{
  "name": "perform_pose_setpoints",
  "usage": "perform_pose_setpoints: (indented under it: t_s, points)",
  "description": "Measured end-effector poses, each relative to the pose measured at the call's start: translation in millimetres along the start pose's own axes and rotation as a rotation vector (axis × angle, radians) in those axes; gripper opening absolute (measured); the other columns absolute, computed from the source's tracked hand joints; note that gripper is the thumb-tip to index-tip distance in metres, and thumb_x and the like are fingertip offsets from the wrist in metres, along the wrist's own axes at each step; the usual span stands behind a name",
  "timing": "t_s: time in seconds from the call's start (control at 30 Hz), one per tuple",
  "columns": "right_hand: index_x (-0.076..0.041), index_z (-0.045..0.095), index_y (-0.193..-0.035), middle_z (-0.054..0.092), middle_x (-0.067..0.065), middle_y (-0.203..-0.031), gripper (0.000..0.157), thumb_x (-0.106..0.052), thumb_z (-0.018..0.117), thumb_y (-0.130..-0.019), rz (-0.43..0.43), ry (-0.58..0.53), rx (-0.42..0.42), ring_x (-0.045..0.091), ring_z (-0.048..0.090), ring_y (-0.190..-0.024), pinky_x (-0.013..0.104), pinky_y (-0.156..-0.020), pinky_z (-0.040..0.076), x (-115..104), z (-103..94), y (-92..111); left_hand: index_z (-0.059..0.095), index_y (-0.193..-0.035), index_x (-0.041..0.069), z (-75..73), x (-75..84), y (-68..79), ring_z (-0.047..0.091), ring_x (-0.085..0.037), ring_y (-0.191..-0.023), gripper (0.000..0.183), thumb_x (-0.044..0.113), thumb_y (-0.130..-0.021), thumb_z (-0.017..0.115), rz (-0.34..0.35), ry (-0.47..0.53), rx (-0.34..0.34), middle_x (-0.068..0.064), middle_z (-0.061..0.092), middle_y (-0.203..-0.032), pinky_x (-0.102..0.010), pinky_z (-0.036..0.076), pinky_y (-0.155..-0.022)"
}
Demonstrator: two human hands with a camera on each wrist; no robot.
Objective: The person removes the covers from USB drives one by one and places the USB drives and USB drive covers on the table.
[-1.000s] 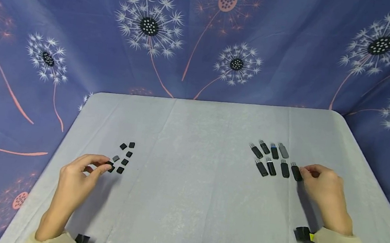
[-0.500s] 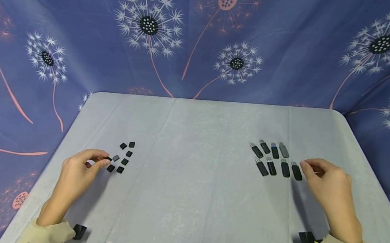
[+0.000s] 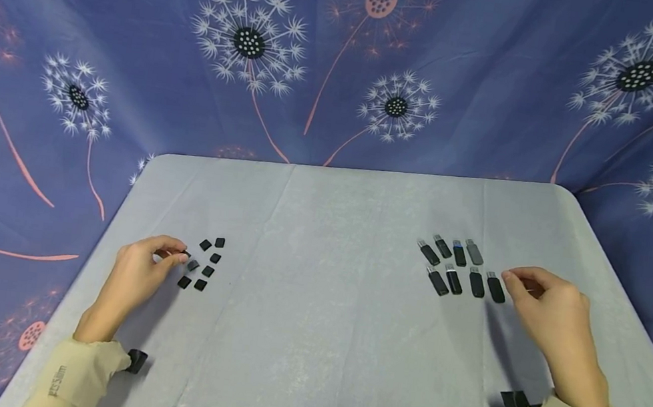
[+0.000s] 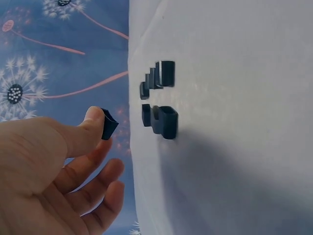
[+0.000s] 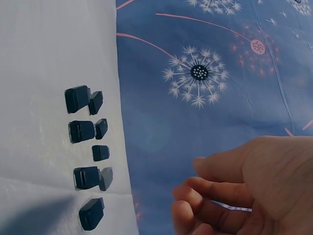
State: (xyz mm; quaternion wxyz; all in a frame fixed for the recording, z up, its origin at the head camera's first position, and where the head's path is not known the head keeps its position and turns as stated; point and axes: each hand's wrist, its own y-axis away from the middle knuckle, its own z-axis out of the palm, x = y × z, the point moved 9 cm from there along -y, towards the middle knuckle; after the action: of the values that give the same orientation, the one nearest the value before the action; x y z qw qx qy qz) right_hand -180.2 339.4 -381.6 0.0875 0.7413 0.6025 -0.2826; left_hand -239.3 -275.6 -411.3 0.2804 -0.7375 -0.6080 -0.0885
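Observation:
Between thumb and fingertips, my left hand pinches a small black USB stick cap, its hollow end showing in the left wrist view. Under and beside those fingertips, several more caps lie on the table in two loose rows; one is grey. On the right, my right hand hovers with loosely bent fingers and nothing in them. Its fingertips are just beside the nearest black USB stick. Several other sticks lie in two rows to its left, metal plugs pointing away; one is grey.
A pale cloth covers the table, which meets a blue dandelion-print curtain at the back and sides. A black wrist device sticks out from the right sleeve, and another from the left sleeve.
My left hand has lifted a cap from the group and moved away from me, over the grey cap. My right hand has drawn back slightly from the nearest USB stick and risen.

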Motion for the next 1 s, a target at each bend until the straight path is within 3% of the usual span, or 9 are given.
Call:
perform_pose_setpoints:
  t_s: [0.2,0.4,0.67,1.0]
  points:
    - [-0.001,0.078,-0.107,0.077,0.02,-0.095,0.025,-0.024,0.069,-0.098,-0.001,0.011,0.004,-0.027,0.037,-0.07,0.012,-0.058,0.038,5,2.0,-1,0.078,-0.097,0.006,14.3,-12.4,-11.1,0.069,-0.025,-0.075,0.013,0.01,-0.086,0.083,-0.03,-0.017,-0.045,-0.006,0.077,-0.082,-0.038,0.051,-0.069]
    - [-0.002,0.077,-0.107,0.077,0.02,-0.096,0.027,-0.025,0.069,-0.098,0.01,0.012,-0.005,-0.027,0.037,-0.07,0.012,-0.058,0.038,8,2.3,0,0.078,-0.095,0.006,22.5,-17.7,-17.0,0.064,-0.017,-0.069,0.01,0.01,-0.087,0.083,-0.05,-0.025,-0.073,-0.007,0.076,-0.081,-0.034,0.048,-0.064]
    - [-0.002,0.078,-0.106,0.077,0.02,-0.095,0.026,-0.025,0.069,-0.098,0.012,0.017,-0.001,-0.026,0.037,-0.069,0.012,-0.057,0.039,10,2.5,-1,0.078,-0.096,0.005,34.1,-21.3,-19.0,0.07,-0.022,-0.075,0.01,0.01,-0.088,0.082,-0.073,0.0,-0.13,-0.009,0.078,-0.085,-0.033,0.051,-0.065]
    - [-0.002,0.078,-0.104,0.077,0.019,-0.093,0.025,-0.024,0.07,-0.097,0.004,0.019,0.002,-0.026,0.038,-0.069,0.013,-0.057,0.039,11,4.4,0,0.079,-0.099,0.005,39.1,-25.0,-19.2,0.073,-0.029,-0.08,0.01,0.012,-0.092,0.079,-0.098,-0.005,-0.135,-0.012,0.079,-0.09,-0.038,0.054,-0.069]
